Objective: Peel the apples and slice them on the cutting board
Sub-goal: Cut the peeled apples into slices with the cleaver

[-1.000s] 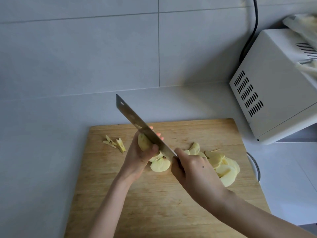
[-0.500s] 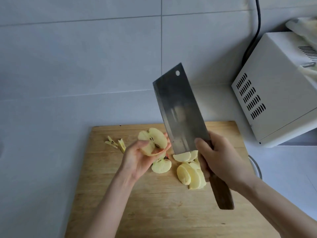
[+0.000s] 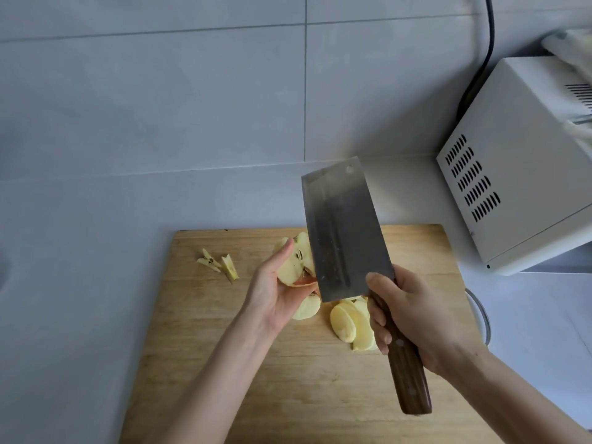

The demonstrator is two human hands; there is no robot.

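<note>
we have the left hand (image 3: 272, 296) palm up above the cutting board (image 3: 224, 363), fingers cupped beneath an apple half (image 3: 293, 262) and the thumb laid on its far left rim. the half turns its cut face up to us, dark seeds showing, and its core line runs from the far end toward the wrist; a strip of red skin shows at its near edge.

our right hand (image 3: 416, 318) is wrapped tight round the wooden handle of a cleaver (image 3: 342, 232), just behind the blade, the riveted butt sticking out below the fist. the blade's broad flat faces us, its long axis leaning from near right up to far left, and its left edge covers the apple half's right side (whether steel meets flesh there, we cannot tell).

on the board lie fanned slices (image 3: 349, 325) beside the right fist, a peeled piece (image 3: 309, 307) under the left hand, and core scraps (image 3: 217, 262) off to the left. a white appliance (image 3: 519, 174) with vent slots stands at the right.
</note>
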